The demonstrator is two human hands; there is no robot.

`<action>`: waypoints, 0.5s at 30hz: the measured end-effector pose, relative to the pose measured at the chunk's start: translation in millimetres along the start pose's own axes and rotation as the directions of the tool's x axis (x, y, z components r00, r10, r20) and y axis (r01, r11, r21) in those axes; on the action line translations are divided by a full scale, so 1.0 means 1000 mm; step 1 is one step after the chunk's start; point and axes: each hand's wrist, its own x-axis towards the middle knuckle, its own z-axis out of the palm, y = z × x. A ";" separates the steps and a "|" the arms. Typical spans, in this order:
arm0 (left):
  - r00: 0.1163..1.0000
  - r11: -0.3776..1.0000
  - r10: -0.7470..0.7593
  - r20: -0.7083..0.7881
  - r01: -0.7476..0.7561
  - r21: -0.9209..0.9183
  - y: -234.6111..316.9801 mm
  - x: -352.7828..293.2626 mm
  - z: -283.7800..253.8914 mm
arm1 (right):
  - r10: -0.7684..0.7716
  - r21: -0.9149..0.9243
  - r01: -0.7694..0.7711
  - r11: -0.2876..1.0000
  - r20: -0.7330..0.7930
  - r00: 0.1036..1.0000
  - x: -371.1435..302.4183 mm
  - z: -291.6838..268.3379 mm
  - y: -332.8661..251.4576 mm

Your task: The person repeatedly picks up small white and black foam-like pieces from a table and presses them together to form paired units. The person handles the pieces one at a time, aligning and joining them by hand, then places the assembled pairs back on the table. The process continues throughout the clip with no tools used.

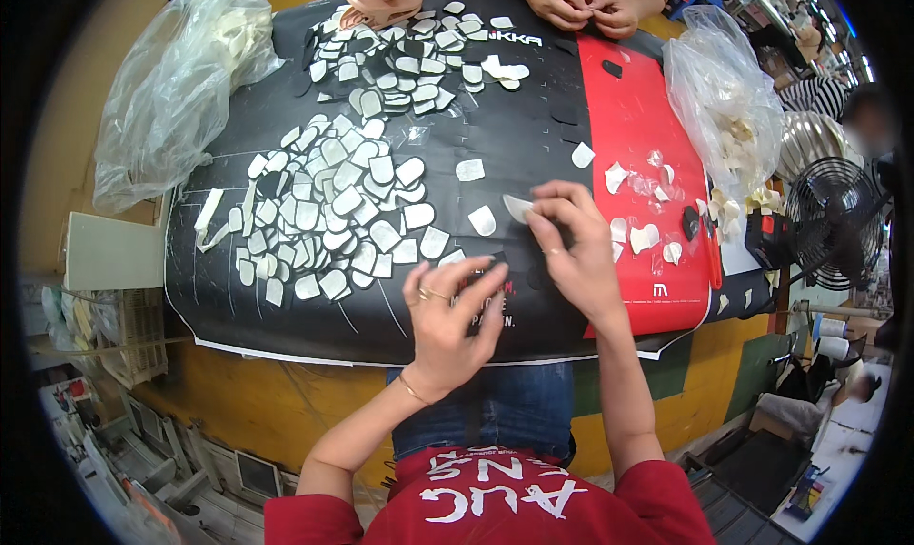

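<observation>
My right hand pinches a small white curved piece between thumb and forefinger above the black part of the table cover. To its lower left, my left hand has its fingers and thumb drawn together, with a small black piece at the fingertips, partly hidden. Single white round-ended patches lie just left of my right hand. A wide heap of white patches with black edges spreads to the left of both hands.
Another patch heap lies at the far side, beside a pinkish object. Plastic bags stand left and right. White scraps dot the red strip. Across the table are another person's hands. A black fan stands right.
</observation>
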 end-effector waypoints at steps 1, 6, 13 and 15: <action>0.999 0.998 -0.043 -0.032 0.041 -0.057 -0.001 0.007 -0.005 | 0.040 0.075 -0.046 0.996 0.073 0.997 -0.006 -0.009 -0.006; 0.940 0.795 -0.217 0.262 0.326 -0.511 0.006 0.033 -0.021 | 0.179 0.228 -0.253 0.940 0.301 0.937 -0.036 -0.043 -0.035; 0.863 0.610 -0.246 0.441 0.491 -0.622 0.016 0.036 -0.020 | 0.154 0.240 -0.234 0.942 0.312 0.938 -0.055 -0.049 -0.052; 0.842 0.594 -0.262 0.471 0.525 -0.609 0.017 0.033 -0.021 | 0.161 0.245 -0.239 0.939 0.301 0.940 -0.057 -0.048 -0.053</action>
